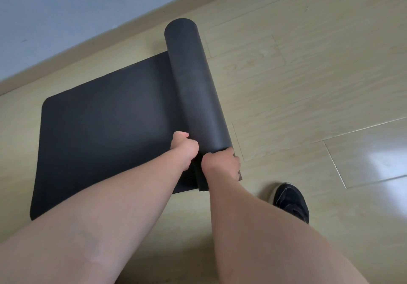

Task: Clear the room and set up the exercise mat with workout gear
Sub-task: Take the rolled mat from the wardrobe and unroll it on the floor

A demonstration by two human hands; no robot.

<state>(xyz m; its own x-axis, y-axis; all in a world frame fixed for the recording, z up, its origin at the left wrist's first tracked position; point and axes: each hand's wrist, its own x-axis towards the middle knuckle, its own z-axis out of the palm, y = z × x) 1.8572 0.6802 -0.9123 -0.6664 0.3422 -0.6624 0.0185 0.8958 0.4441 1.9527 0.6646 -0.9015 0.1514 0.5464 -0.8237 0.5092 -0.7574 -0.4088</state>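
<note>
A black exercise mat (pixel 105 134) lies partly unrolled on the pale wood-plank floor (pixel 308 85), its flat part spreading left with rounded corners at the left end. The part not yet laid out stands as a thick roll (pixel 193 81) along the flat part's right edge, running from the near end by the hands to the far end close to the skirting board (pixel 88 48) and the grey-blue wall (pixel 66 8). The flat part lies roughly parallel to the wall, which suggests the mat is being laid out alongside it, leaving the open floor to the right free.

Both hands work at the near end of the roll. The left hand (pixel 184 146) has its grip curled over the top of the roll on the side facing the flat part, fingers pressed onto the material. The right hand (pixel 222 162) is closed on the roll's near end face, where the layered edges of the mat show just below it. Holding at one end this way probably lets the person steer the roll and push it rightward so more mat comes down flat.

A foot in a dark shoe (pixel 291 202) stands on the bare floor just right of the hands, clear of the mat.

No brand, label or writing can be read on the mat, the shoe or the wall. No other workout gear is in view.
</note>
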